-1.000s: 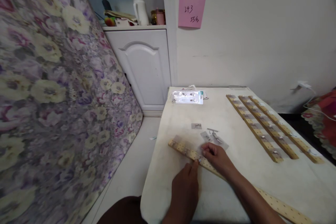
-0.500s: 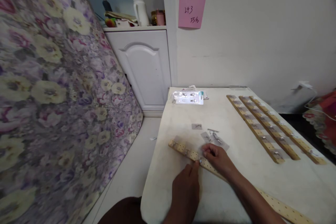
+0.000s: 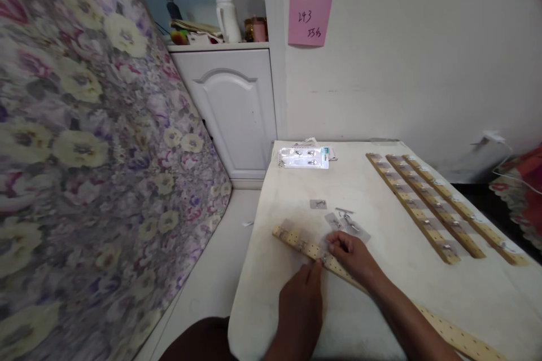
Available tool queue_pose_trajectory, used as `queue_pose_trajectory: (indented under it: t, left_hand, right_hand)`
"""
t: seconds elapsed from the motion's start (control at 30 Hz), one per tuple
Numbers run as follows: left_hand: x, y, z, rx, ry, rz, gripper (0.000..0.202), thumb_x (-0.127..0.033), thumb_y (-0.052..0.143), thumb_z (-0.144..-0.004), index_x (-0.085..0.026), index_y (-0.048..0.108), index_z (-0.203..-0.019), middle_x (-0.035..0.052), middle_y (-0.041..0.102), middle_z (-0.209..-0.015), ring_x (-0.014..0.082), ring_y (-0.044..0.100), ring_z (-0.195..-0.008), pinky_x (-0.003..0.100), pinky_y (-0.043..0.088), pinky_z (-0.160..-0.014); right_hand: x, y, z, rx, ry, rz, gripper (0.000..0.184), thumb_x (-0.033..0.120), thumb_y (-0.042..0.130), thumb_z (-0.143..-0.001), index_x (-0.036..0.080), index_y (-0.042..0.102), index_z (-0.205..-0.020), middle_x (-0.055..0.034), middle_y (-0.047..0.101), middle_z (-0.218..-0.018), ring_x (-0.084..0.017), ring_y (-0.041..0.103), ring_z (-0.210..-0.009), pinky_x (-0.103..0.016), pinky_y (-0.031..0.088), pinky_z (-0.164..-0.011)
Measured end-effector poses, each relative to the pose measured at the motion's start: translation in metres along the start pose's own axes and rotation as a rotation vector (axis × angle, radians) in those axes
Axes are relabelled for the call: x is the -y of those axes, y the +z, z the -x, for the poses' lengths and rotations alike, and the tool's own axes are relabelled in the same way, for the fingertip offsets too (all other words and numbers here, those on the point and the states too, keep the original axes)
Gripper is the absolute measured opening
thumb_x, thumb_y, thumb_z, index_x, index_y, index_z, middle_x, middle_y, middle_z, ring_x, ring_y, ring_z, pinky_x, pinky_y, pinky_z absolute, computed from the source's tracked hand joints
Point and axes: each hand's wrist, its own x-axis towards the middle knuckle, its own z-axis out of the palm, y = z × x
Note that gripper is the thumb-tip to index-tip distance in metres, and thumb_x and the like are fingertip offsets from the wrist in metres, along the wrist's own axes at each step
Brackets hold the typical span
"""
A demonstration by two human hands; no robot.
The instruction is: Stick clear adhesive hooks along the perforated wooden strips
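Note:
A long perforated wooden strip (image 3: 449, 331) lies slantwise across the near part of the white table (image 3: 381, 192). My right hand (image 3: 353, 256) rests on the strip, fingers pinched on a small clear adhesive hook (image 3: 325, 258) pressed against the wood. My left hand (image 3: 298, 307) lies beside it, fingertips closed against the strip's near edge right by the hook. Two hooks sit fixed on the strip's far end (image 3: 292, 237). Loose clear hooks (image 3: 345, 221) lie just beyond my right hand.
Three wooden strips with hooks (image 3: 427, 203) lie side by side at the table's right. A blister pack of hooks (image 3: 304, 157) sits at the far edge. A floral mattress (image 3: 93, 152) leans at the left, a white cabinet (image 3: 231, 107) behind, a pink note (image 3: 310, 16) on the wall.
Hardly anything differs. Both hands stay on the strip around the small hook; the view has shifted a trifle.

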Motion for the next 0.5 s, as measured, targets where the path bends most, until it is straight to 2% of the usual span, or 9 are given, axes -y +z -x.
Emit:
queue_pose_trajectory:
  t: [0.23, 0.5]
  left_hand:
    - [0.0003, -0.001, -0.0004, -0.028, 0.018, -0.012, 0.048, -0.01, 0.034, -0.087, -0.023, 0.044, -0.133, 0.0083, 0.062, -0.102, 0.0197, 0.062, -0.086, 0.029, 0.049, -0.072]
    - [0.0016, -0.0023, -0.0011, -0.006, 0.013, 0.016, 0.048, -0.012, 0.035, -0.088, -0.025, 0.042, -0.134, 0.0077, 0.061, -0.103, 0.0176, 0.061, -0.087, 0.026, 0.048, -0.073]
  right_hand:
    - [0.0074, 0.0007, 0.0024, -0.014, -0.001, 0.014, 0.016, 0.033, 0.053, -0.079, 0.019, 0.06, -0.076, 0.0028, 0.053, -0.062, -0.013, 0.047, -0.058, -0.024, 0.036, -0.055]
    - [0.0061, 0.0033, 0.0008, -0.025, 0.047, 0.033, 0.018, 0.032, 0.065, -0.068, 0.019, 0.06, -0.079, 0.0039, 0.054, -0.06, -0.013, 0.048, -0.057, -0.023, 0.035, -0.053]
